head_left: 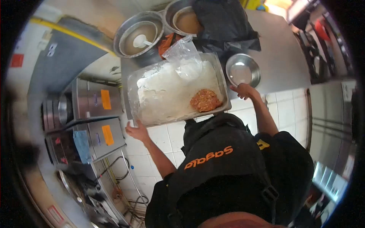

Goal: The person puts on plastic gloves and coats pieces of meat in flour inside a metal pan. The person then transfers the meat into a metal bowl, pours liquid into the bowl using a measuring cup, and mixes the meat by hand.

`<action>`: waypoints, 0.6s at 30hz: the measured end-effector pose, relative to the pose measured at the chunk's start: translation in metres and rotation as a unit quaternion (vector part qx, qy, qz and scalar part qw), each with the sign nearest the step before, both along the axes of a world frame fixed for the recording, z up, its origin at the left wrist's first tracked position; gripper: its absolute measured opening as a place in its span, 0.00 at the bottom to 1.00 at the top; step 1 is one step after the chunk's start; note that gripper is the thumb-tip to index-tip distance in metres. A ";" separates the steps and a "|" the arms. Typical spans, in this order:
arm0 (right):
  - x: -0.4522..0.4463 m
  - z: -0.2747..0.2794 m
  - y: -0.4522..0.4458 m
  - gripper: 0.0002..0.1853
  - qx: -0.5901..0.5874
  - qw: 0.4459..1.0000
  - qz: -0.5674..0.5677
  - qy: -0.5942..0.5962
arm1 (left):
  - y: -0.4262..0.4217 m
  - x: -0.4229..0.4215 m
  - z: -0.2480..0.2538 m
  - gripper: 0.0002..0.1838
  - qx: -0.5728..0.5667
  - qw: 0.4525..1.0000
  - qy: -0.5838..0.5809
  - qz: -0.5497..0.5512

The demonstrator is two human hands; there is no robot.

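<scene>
A large rectangular tray (178, 121) of white flour (163, 89) stands on the metal counter in front of me. In its near right corner sits a mound of reddish raw chopped meat (205, 100). A clear plastic bag (184, 57) lies over the far side of the flour. My left hand (138, 131) is at the tray's near left corner, fingers apart, holding nothing. My right hand (244, 91) is just below the rim of a round steel bowl (254, 70), fingers loosely spread. Whether it touches the bowl I cannot tell.
Behind the tray stand two large metal bowls (129, 51), one with a white scoop (142, 41) inside. A black plastic bag (224, 24) covers part of the other. Steel drawers (99, 102) with orange labels are on the left, and dark shelving is at far right.
</scene>
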State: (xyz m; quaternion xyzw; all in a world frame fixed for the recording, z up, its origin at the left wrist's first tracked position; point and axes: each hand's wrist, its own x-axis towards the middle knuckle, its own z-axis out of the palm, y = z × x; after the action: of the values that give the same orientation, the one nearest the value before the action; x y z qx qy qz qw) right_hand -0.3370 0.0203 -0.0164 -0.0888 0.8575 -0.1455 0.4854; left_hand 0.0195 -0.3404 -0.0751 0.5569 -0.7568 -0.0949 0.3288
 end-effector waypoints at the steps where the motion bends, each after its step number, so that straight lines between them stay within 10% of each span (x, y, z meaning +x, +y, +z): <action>1: 0.021 -0.018 -0.001 0.38 -0.023 0.999 -0.010 0.037 | -0.021 0.007 -0.007 0.24 0.040 0.999 0.018 0.018; 6: 0.083 -0.048 -0.032 0.44 -0.158 0.968 -0.143 0.130 | -0.117 0.027 -0.068 0.27 0.453 0.864 0.135 -0.173; 18: 0.069 -0.099 0.005 0.34 -0.164 0.960 -0.134 0.181 | -0.133 -0.004 -0.081 0.25 0.406 0.877 0.197 -0.165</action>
State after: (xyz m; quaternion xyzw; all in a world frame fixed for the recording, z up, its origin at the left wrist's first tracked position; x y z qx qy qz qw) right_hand -0.2679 0.0258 -0.1158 -0.0761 0.8997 -0.3290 0.2766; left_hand 0.0153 -0.4729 -0.1562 0.4780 -0.6522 -0.5549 0.1957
